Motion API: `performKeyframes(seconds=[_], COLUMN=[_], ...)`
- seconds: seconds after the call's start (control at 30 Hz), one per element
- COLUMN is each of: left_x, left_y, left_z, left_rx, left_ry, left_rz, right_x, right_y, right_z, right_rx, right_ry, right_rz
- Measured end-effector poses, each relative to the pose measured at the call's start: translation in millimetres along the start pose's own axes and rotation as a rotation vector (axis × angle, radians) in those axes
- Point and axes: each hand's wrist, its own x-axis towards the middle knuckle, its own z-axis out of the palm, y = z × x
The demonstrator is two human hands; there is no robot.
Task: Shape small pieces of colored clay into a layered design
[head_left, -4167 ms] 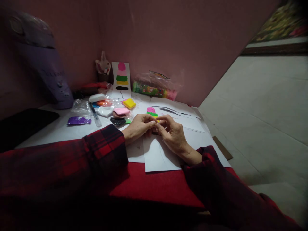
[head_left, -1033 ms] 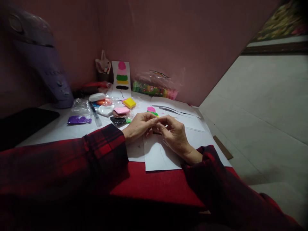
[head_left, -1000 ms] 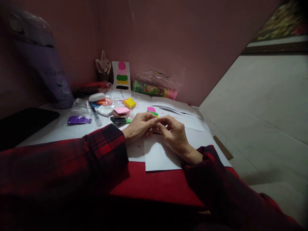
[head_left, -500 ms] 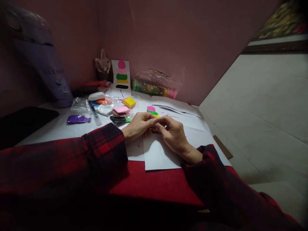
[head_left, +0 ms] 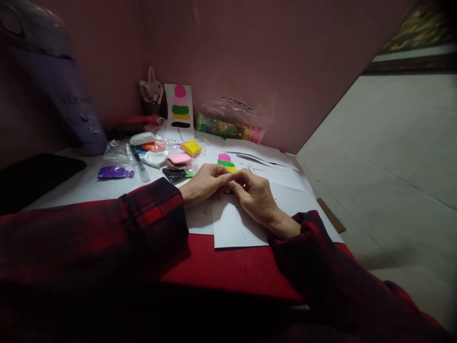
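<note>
My left hand and my right hand meet at the fingertips over a white sheet of paper. Both are closed in a pinch, and whatever sits between the fingers is hidden. Just beyond them, a clay picture in pink, green and yellow layers shows on the paper, its lower part covered by my hands. A slim pen-like tool lies close behind my right hand. Left of my left hand are a black clay packet, a pink clay packet and a yellow clay block.
A model card with coloured bands leans on the wall. Beside it lies a plastic bag of colourful tubes. Farther left are a purple clay packet, a marker, a tall purple bottle and a dark flat object.
My fingers have shifted slightly against each other, with the pinch kept. The whole view has tilted a little, so the things on the table appear slightly higher.
</note>
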Motion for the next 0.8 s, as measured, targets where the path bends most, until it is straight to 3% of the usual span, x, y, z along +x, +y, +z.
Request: performKeyframes(seconds=[0.3, 0.5, 0.8], left_x=[-0.1, -0.5, -1.5], left_y=[-1.9, -0.7, 4.1], left_z=[-2.1, -1.3, 4.6], left_rx=[-0.032, -0.081, -0.116], left_ry=[-0.002, 0.021, 0.2], left_rz=[0.008, 0.033, 0.059], right_x=[0.9, -0.1, -0.8], right_y=[-3.5, -7.0, -5.3], right_z=[-0.5, -0.2, 1.9], right_rx=[0.011, 0.094, 0.175], right_ry=[0.015, 0.059, 0.145], right_rz=[-0.011, 0.065, 0.13])
